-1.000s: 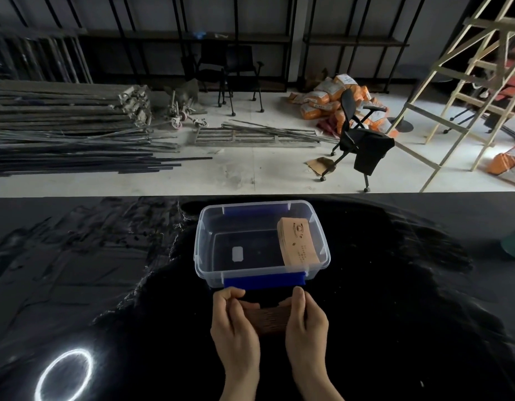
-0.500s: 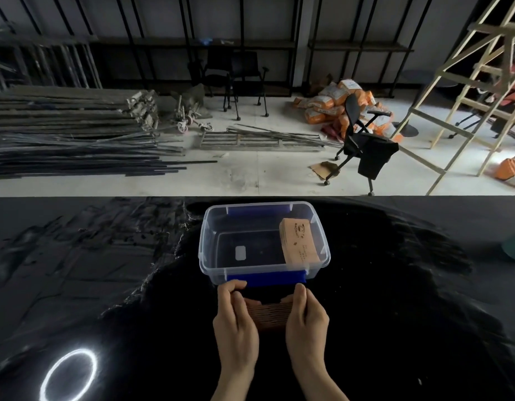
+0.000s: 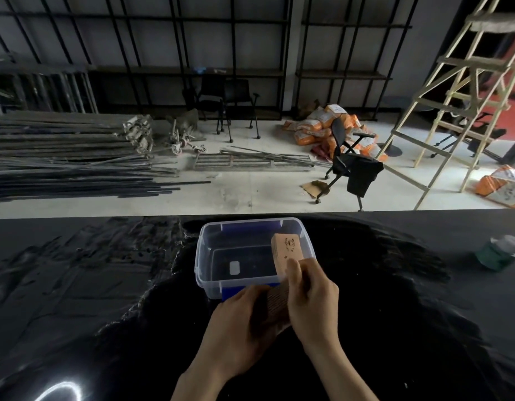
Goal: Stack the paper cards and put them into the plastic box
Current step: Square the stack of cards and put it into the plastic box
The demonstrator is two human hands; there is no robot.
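A clear plastic box (image 3: 202,256) with blue handles stands on the black table. Inside it, a tan stack of printed paper cards (image 3: 286,251) leans against the right wall. Just in front of the box, both my hands grip a second brown stack of cards (image 3: 276,303), tilted with its top end toward the box's near right corner. My left hand (image 3: 238,319) holds its left side; my right hand (image 3: 311,299) holds its right side, with the fingertips at the box rim. The lower part of the held stack is hidden by my hands.
A green-lidded jar (image 3: 500,253) sits at the table's right edge. A white label lies on the box floor. Beyond the table are metal rods, office chairs, orange sacks and a wooden ladder on the floor.
Both hands have lifted the held stack off the table, tilted it and carried it right and forward to the box's near right corner.
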